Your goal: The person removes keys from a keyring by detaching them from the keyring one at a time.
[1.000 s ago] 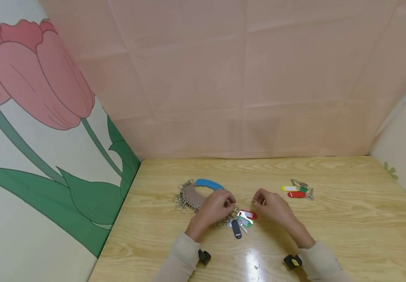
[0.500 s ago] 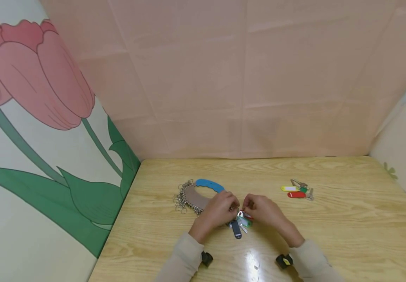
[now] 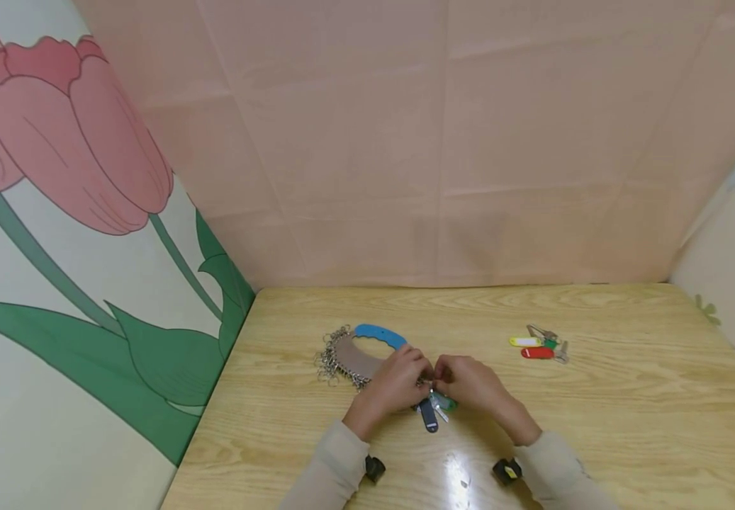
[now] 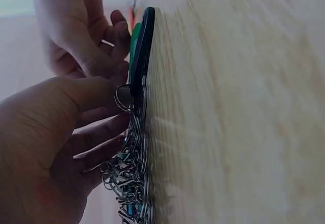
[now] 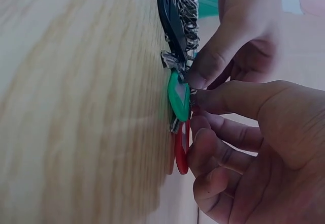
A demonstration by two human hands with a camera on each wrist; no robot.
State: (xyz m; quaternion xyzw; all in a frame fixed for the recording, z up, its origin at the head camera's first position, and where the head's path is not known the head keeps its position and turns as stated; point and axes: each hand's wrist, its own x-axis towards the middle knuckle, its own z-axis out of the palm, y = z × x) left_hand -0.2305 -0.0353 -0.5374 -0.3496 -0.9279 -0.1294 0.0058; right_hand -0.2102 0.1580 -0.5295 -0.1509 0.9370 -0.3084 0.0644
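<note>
A curved brown plate (image 3: 354, 361) with a blue handle (image 3: 380, 333) lies on the table, its outer edge lined with metal rings (image 4: 132, 178). My left hand (image 3: 399, 379) covers its right end and pinches a key ring there between thumb and finger. Fingertips of my right hand (image 3: 472, 382) meet the left ones and appear to pinch at that same ring, though the exact contact is hidden. Below the hands hang or lie a dark key tag (image 3: 429, 416), a green key tag (image 5: 179, 96) and a red key tag (image 5: 182, 148), with keys (image 3: 441, 413) beside them.
To the right on the wooden table (image 3: 629, 411) lies a second group: a yellow tag (image 3: 524, 341), a red tag (image 3: 536, 353) and keys (image 3: 561, 352). A pink cloth wall (image 3: 437, 177) rises behind the table, and a tulip-printed wall (image 3: 86, 297) stands at the left.
My right hand has moved left and slightly down until its fingertips meet the left hand's, covering the red tag in the head view. The left hand has shifted slightly right.
</note>
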